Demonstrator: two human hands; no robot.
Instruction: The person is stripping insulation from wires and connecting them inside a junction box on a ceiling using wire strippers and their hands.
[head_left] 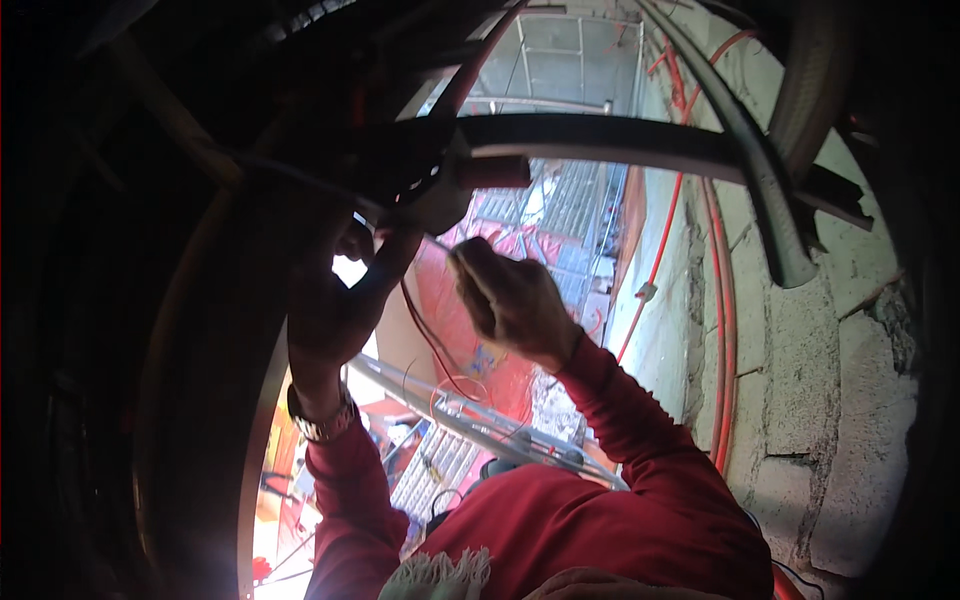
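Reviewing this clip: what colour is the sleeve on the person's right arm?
The sleeve behind the right hand is deep red, seen best in the head view.

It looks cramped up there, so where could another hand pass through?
Probably the gap between the right hand and the block wall, under the dark bar; depth is hard to judge. It's crowded around the left hand, near the thin rod.

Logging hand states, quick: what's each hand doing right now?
Left hand: raised into shadow; open or closed cannot be told.
Right hand: closed, apparently on a thin rod.
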